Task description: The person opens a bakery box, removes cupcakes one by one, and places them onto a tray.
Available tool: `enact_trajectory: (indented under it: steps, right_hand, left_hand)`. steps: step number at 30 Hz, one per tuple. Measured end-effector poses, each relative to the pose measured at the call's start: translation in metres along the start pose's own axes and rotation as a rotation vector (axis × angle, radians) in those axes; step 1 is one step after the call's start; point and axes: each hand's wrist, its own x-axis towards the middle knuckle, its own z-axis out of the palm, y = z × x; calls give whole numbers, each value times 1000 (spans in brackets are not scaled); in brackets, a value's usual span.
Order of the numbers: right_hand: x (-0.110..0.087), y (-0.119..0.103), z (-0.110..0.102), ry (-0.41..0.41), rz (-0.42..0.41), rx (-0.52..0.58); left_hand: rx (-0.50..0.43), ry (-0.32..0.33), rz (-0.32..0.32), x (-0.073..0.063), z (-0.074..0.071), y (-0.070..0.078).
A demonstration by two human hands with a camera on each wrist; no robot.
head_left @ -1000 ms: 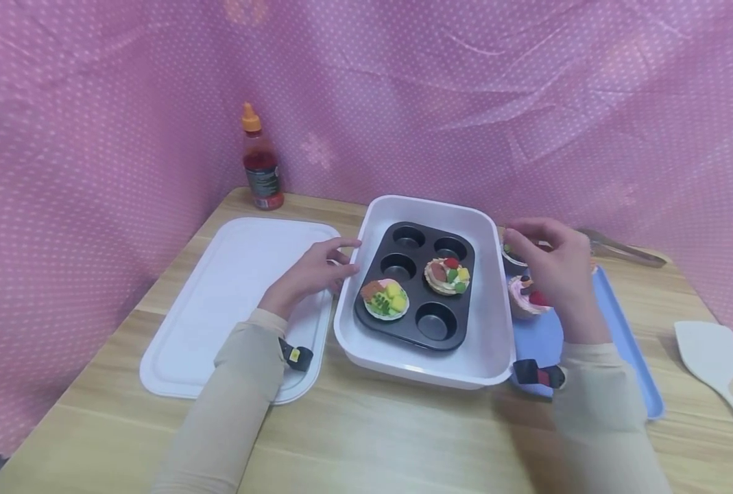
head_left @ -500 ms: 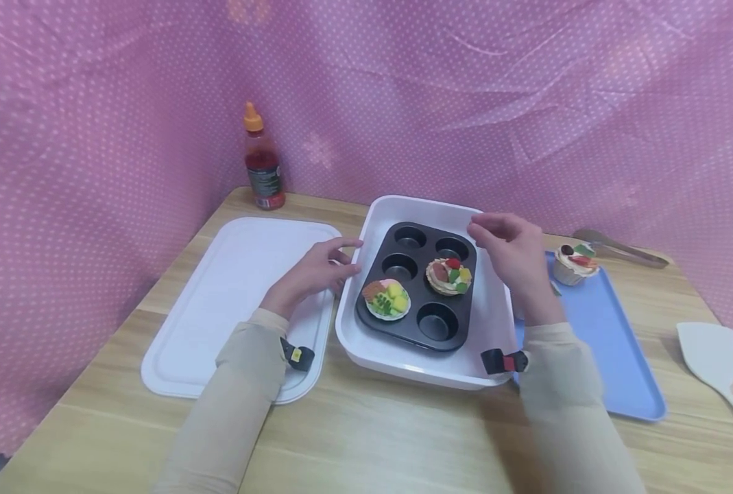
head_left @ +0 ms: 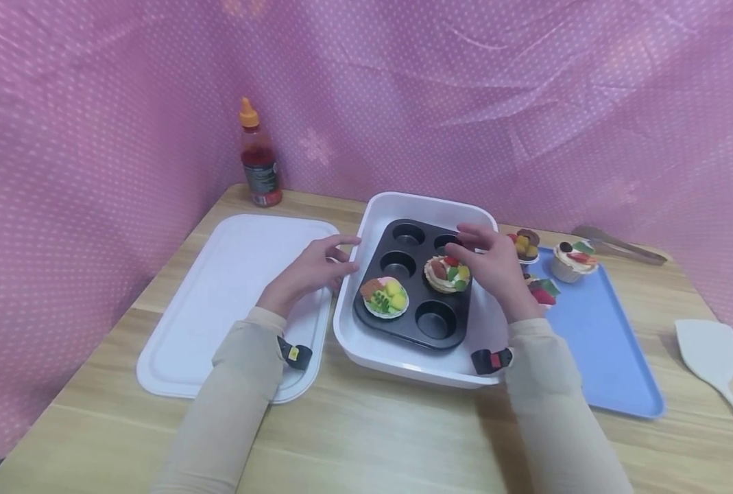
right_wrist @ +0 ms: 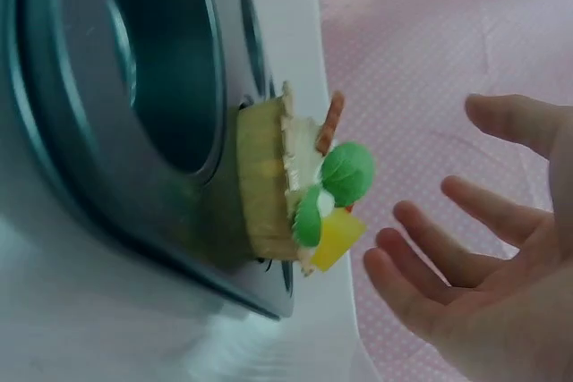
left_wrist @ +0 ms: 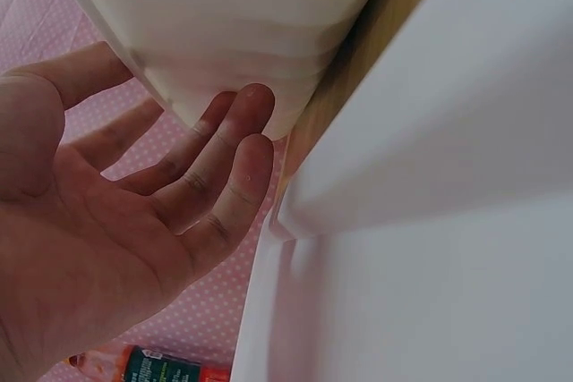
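Note:
My left hand (head_left: 310, 271) rests with relaxed fingers at the left side of a white basin (head_left: 412, 374); in the left wrist view its fingertips lie against the outer wall. Inside the basin sits a dark muffin tin (head_left: 420, 283) with round cups. One toy cupcake (head_left: 385, 298) with yellow and green toppings fills the near-left cup. Another toy cupcake (head_left: 445, 280), topped with red, yellow and green pieces, stands in a right-hand cup. My right hand (head_left: 492, 264) hovers over this one, holding nothing. In the right wrist view its spread fingers are apart from the cupcake's toppings.
Right of the basin, a blue tray (head_left: 607, 357) bears several cupcakes, including a cream-topped cupcake (head_left: 572, 262). Tongs (head_left: 619, 245) lie behind it and a white spatula (head_left: 708, 353) farther right. A white board (head_left: 218, 302) lies left; a sauce bottle (head_left: 260, 161) stands behind it.
My right hand has moved left from above the blue tray, over the basin's right rim, to the cupcake in the tin. My left hand stays in place.

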Motion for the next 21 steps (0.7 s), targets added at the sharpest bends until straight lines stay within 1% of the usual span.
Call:
enact_trajectory:
  steps: [4, 11, 18, 21]
  right_hand:
    - [2, 4, 4, -38, 24, -33]
    - [5, 13, 9, -78, 16, -68]
    - [11, 20, 13, -188, 1, -136]
    - [11, 25, 13, -212, -16, -153]
  left_hand:
    - [6, -1, -2, 0, -1, 0]
    - [1, -2, -13, 1, -2, -2]
    - [1, -3, -35, 2, -1, 0]
    - [8, -9, -36, 3, 0, 0]
